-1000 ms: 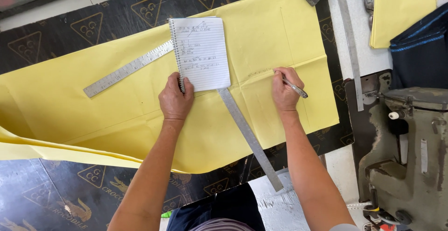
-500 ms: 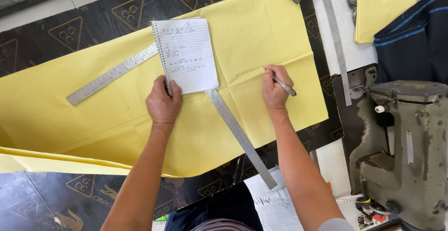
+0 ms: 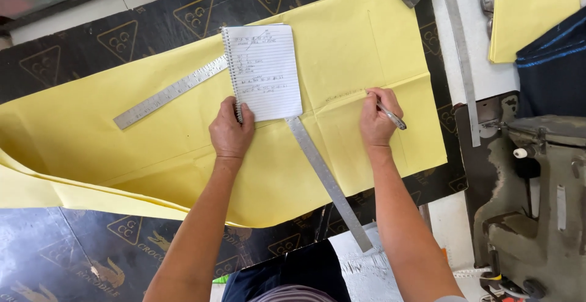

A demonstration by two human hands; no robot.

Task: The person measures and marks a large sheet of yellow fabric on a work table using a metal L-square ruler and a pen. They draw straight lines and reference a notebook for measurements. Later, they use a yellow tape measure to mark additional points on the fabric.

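Our right hand fingers pinch a pen, tip on the yellow paper; our left hand presses flat on the notebook, well left.

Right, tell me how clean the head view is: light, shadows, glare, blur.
Head view: bright, even light; only soft, short shadows under the left hand and right hand. Faint sheen on the metal square, no harsh glare. Yellow paper and notebook are sharp, though its writing is too small to read. Edges bow slightly, wide-angle.
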